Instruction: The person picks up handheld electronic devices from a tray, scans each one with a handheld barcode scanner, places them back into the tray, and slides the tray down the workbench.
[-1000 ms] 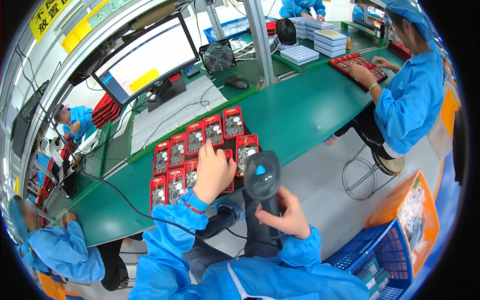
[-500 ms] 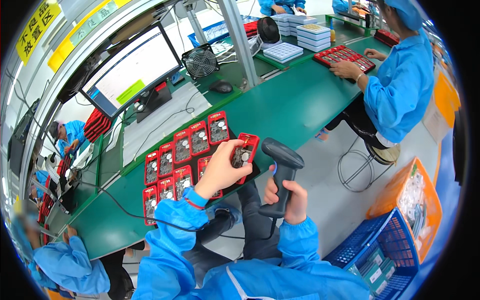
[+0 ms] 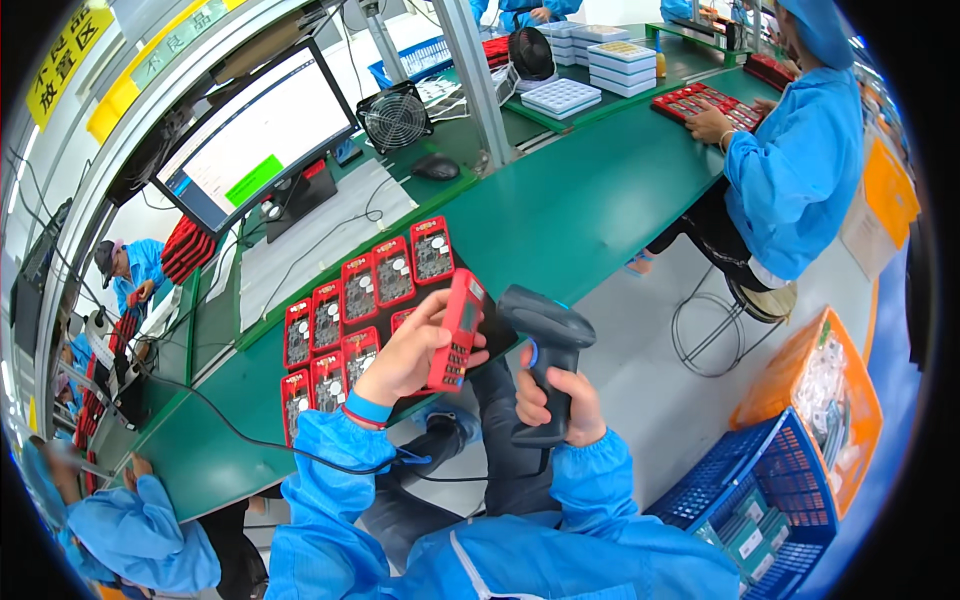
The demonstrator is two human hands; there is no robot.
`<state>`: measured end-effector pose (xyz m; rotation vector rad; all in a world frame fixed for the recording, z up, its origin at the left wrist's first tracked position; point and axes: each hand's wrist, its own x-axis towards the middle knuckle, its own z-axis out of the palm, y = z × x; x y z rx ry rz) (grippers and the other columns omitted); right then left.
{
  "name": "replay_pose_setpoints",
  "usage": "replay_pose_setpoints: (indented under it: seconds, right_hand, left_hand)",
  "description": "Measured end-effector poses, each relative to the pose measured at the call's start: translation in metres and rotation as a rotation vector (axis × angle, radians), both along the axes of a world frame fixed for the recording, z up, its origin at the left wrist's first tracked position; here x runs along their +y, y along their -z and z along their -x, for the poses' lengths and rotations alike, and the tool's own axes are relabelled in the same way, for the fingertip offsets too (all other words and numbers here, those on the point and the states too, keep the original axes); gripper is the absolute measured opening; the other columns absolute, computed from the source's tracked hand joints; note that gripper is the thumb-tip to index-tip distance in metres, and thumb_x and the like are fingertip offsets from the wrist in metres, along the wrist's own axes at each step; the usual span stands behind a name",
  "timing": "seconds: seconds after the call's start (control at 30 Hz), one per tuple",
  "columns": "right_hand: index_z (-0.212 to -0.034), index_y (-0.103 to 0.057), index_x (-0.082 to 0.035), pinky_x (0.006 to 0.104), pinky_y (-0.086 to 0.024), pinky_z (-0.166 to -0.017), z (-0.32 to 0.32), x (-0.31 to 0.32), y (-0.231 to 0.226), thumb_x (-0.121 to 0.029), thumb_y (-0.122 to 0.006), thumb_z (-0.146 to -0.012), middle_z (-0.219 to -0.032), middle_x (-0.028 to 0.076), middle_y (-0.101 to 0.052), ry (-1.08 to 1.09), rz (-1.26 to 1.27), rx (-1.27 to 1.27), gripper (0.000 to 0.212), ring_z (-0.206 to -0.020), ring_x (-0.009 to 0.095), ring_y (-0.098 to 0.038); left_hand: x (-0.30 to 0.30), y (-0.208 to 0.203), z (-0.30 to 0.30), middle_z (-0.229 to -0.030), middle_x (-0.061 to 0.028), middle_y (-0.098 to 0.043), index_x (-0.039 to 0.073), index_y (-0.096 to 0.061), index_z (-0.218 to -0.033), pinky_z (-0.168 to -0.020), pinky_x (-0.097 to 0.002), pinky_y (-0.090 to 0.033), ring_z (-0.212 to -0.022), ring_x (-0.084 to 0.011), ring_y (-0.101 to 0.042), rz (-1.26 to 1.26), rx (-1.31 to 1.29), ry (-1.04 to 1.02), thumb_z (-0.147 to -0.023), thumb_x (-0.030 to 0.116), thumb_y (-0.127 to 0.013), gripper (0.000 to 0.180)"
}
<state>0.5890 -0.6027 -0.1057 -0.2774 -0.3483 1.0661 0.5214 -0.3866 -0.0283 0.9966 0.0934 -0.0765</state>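
Note:
My left hand is closed around a red handheld keypad device. The device is held upright, its keys and small screen turned to the right. In my right hand is a dark grey barcode scanner, gripped by its handle. The scanner's head points up and left, close beside the device but apart from it. Left of my hands, several red device housings lie in rows on a dark mat with circuit boards showing. My left hand and the device partly hide the right end of the rows.
A monitor, a mouse and a fan occupy the far side of the green bench. At right a co-worker handles a red tray. An orange bin and blue basket stand lower right.
My left hand has turned the device from its open circuit-board side to its keypad side and drawn it slightly nearer. The scanner has shifted a little left. The co-worker's tray appears farther right.

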Motion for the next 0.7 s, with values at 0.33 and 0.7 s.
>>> replay_pose_setpoints:
  seconds: [0.33,0.7]
  right_hand:
    - [-0.117,-0.048,0.001,0.031,-0.051,-0.072,0.036,0.002,-0.057,-0.014,-0.08,-0.07,-0.085,0.012,-0.065,0.239,0.563,-1.149,0.059,-0.078,0.02,-0.066]
    - [-0.116,-0.048,0.002,0.0285,-0.051,-0.068,0.052,-0.005,-0.057,-0.011,-0.079,-0.069,-0.084,0.009,-0.064,0.266,0.584,-1.09,0.058,-0.072,0.017,-0.064]
  left_hand:
    - [-0.009,-0.011,-0.001,-0.117,-0.0132,-0.046,0.017,-0.015,-0.121,-0.078,-0.0448,-0.051,-0.098,-0.0231,-0.059,-0.104,0.161,-0.713,-0.083,0.02,-0.072,0.069]
    - [0.002,-0.004,0.004,-0.109,-0.0127,-0.05,0.007,-0.04,-0.119,-0.077,-0.0314,-0.049,-0.097,-0.0204,-0.055,-1.042,0.083,-0.6,-0.081,0.024,-0.072,0.052]
